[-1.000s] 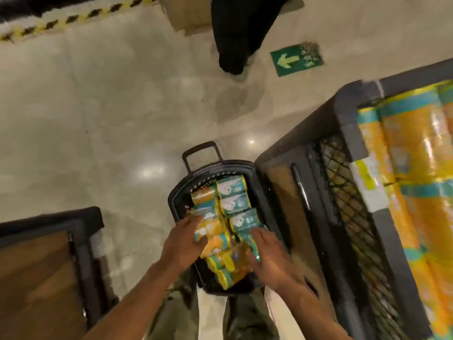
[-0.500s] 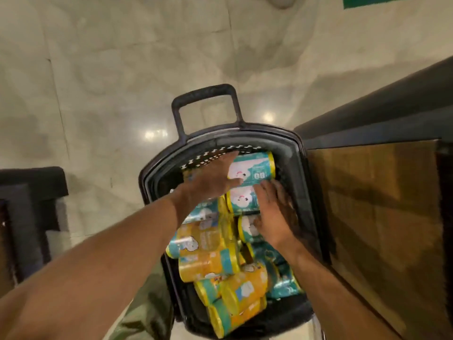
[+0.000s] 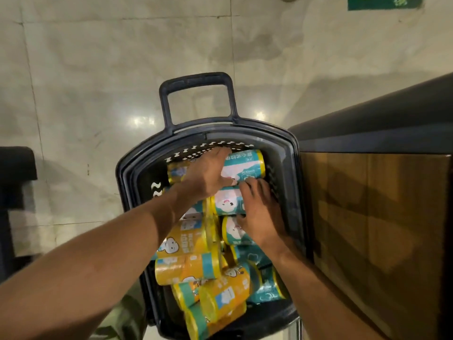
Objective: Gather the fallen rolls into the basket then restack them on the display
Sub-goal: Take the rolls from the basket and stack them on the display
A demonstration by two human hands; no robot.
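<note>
Black basket point(image 3: 245, 130) of yellow, teal rolls point(image 3: 186, 266), left hand point(image 3: 208, 175) atop, right hand point(image 3: 262, 212) gripping

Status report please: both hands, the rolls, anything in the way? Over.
Left hand flat on the far teal roll. Right hand over the next teal roll, grip unclear. Rolls piled in the basket. Nothing blocking.
</note>
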